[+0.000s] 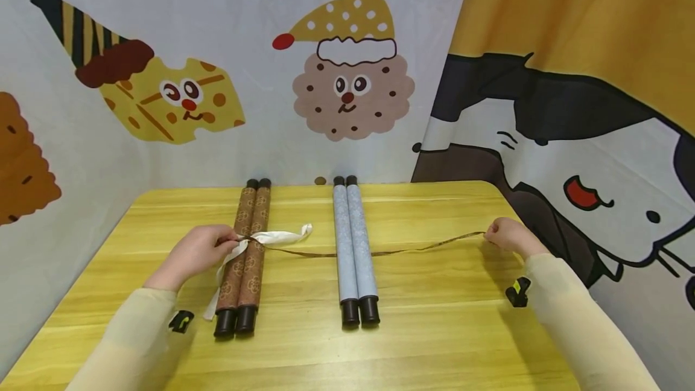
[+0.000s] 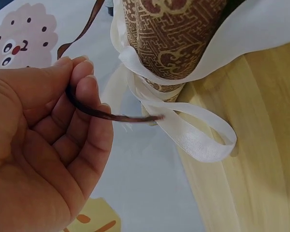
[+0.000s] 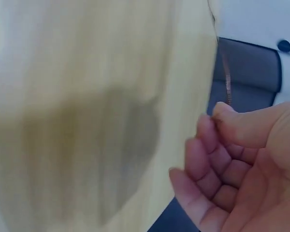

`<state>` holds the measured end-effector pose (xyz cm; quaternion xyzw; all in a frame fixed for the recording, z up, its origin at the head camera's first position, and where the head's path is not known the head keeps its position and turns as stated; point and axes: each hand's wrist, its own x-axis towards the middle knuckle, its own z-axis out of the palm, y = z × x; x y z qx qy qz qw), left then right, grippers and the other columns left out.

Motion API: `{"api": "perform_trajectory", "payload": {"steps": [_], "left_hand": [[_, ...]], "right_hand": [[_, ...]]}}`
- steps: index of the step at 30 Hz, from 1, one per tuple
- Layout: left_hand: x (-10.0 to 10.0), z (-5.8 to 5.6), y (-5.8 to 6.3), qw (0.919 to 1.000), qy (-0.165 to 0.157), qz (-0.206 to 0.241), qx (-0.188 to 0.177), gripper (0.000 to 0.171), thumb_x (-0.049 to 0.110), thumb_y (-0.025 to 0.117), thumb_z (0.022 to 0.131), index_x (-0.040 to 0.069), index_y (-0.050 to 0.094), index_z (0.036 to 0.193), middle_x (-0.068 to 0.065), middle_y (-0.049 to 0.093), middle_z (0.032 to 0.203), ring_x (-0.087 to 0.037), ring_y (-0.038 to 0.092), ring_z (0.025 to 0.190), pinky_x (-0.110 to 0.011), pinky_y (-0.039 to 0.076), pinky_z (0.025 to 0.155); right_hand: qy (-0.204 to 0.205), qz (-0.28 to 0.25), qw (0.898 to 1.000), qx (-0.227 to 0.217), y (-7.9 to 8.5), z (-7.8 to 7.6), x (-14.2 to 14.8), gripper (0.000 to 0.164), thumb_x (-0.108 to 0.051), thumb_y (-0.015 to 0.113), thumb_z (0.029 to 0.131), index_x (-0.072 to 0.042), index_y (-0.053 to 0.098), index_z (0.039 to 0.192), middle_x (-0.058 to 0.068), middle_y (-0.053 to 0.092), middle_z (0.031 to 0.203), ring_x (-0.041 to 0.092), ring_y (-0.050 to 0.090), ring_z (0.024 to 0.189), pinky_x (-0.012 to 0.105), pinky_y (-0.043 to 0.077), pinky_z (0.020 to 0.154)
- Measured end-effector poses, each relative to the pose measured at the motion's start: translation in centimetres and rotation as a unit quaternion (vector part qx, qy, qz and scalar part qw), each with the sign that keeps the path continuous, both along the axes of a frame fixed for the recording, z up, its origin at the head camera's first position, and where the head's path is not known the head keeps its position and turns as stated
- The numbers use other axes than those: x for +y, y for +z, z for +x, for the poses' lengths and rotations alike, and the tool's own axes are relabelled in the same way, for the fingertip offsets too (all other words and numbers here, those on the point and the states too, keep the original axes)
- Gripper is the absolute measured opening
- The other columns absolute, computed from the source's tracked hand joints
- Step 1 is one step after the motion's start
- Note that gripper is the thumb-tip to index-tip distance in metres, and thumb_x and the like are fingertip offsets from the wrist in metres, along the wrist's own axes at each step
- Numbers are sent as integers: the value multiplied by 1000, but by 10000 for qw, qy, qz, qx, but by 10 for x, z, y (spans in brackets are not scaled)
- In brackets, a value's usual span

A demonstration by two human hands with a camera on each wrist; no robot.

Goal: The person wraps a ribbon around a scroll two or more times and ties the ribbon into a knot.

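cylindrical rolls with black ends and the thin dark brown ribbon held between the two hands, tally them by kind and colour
Brown patterned cylindrical rolls: 2
Pale blue cylindrical rolls: 2
Thin dark brown ribbon between left hand and right hand: 1
Total: 5

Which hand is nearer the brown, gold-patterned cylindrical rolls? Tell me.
Left. The left hand is close beside the brown rolls, on their left; the right hand is well off to their right, beyond the pale blue, black-ended cylindrical rolls.
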<state>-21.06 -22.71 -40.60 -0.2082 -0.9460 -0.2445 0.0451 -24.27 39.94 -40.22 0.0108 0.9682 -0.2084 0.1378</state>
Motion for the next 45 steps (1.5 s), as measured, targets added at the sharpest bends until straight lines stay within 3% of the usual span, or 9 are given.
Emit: {"api": "perform_trajectory", "payload": {"steps": [2, 6, 13, 18, 24, 30, 37, 41, 45], "left_hand": [[-1, -2, 0, 10000, 11, 65, -57, 9, 7, 66, 94, 7, 68, 86, 4, 51, 64, -12, 42, 57, -33, 36, 56], [-2, -8, 2, 9988, 67, 233, -433, 13, 10, 63, 97, 6, 68, 86, -1, 56, 66, -14, 45, 55, -34, 38, 56], [-1, -24, 9, 9913, 182, 531, -1189, 20, 13, 56, 101, 1, 70, 93, -6, 61, 70, -17, 53, 58, -35, 45, 57], [4, -41, 9, 9943, 208, 306, -1004, 24, 14, 56, 101, 4, 66, 81, -3, 59, 67, -16, 52, 57, -35, 44, 58], [12, -51, 9, 9964, 204, 121, -813, 20, 13, 58, 99, 5, 69, 84, -1, 60, 70, -15, 50, 59, -35, 43, 61], [22, -53, 14, 9968, 562, 36, -574, 22, 16, 56, 100, 7, 62, 81, -1, 49, 64, -17, 42, 56, -35, 37, 59], [37, -60, 19, 9949, 922, 257, -328, 25, 17, 53, 101, 5, 68, 86, -5, 61, 72, -20, 46, 56, -36, 39, 60], [47, -67, 21, 9939, 1031, 375, -53, 26, 18, 52, 101, 5, 70, 88, -7, 64, 75, -20, 49, 57, -37, 40, 60], [56, -70, 24, 9927, 1083, 517, 99, 28, 19, 50, 101, 6, 69, 85, -5, 57, 65, -20, 44, 55, -37, 38, 60]], "right_hand": [[-215, -355, 9991, 45, 6, -2, 0, 19, -10, 50, 100, 1, 51, 84, 13, 55, 79, 21, 51, 68, 34, 45, 63], [-469, -810, 9955, 171, 14, -9, 1, 22, -11, 48, 102, 2, 53, 85, 15, 57, 85, 25, 57, 76, 37, 54, 71], [-1025, -1151, 9866, 529, 20, -21, 2, 22, -14, 47, 103, 5, 51, 91, 23, 58, 101, 26, 60, 81, 43, 56, 80], [-1279, -958, 9846, 708, 21, -30, 0, 21, -14, 46, 102, 5, 49, 93, 25, 58, 103, 30, 62, 84, 41, 57, 77], [-1517, -637, 9817, 955, 22, -34, -1, 23, -14, 47, 102, 7, 51, 96, 21, 59, 95, 27, 66, 75, 39, 57, 72], [-1737, -1179, 9724, 1016, 26, -40, -5, 21, -12, 44, 103, 7, 51, 99, 14, 62, 88, 18, 66, 68, 30, 57, 65], [-1677, -2651, 9428, 1129, 38, -51, -28, 22, -12, 38, 107, 7, 48, 108, 8, 60, 89, 7, 62, 67, 26, 57, 69], [-1610, -3454, 9131, 1448, 52, -59, -51, 24, -14, 34, 108, 6, 47, 109, 7, 61, 91, 7, 65, 71, 28, 57, 76], [-1442, -4248, 8774, 1699, 71, -67, -82, 20, -15, 33, 109, 1, 44, 109, 11, 62, 100, 10, 68, 79, 29, 55, 81]]}}
